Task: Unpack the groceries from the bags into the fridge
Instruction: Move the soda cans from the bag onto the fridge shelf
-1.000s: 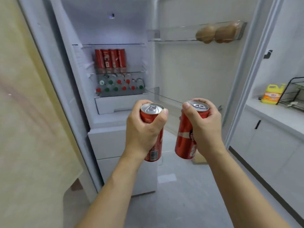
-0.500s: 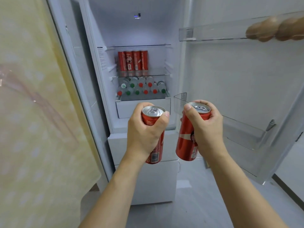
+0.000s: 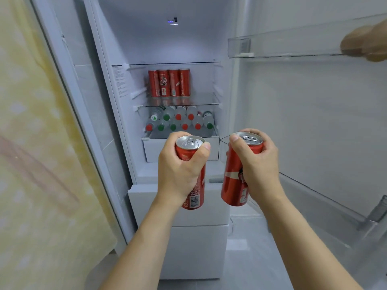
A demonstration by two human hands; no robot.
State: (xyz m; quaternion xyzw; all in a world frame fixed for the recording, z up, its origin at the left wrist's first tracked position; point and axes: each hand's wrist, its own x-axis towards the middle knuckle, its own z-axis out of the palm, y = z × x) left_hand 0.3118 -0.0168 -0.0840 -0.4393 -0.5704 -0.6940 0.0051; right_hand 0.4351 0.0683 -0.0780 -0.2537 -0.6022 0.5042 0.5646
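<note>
Two red cans are held upright in front of the open fridge [image 3: 211, 206], the left can [image 3: 191, 174] gripped by the left hand [image 3: 178, 174] and the right can [image 3: 236, 174] by the right hand [image 3: 259, 170], fingers wrapped round each body near the top. Over the last second the fridge interior has been brought closer and centred, so the approach is judged nearly done and shelving comes next. Both forearms are stretched forward at mid height, below the row of cans [image 3: 169, 83] on the glass shelf [image 3: 205, 101] and the bottles [image 3: 180, 120] beneath.
</note>
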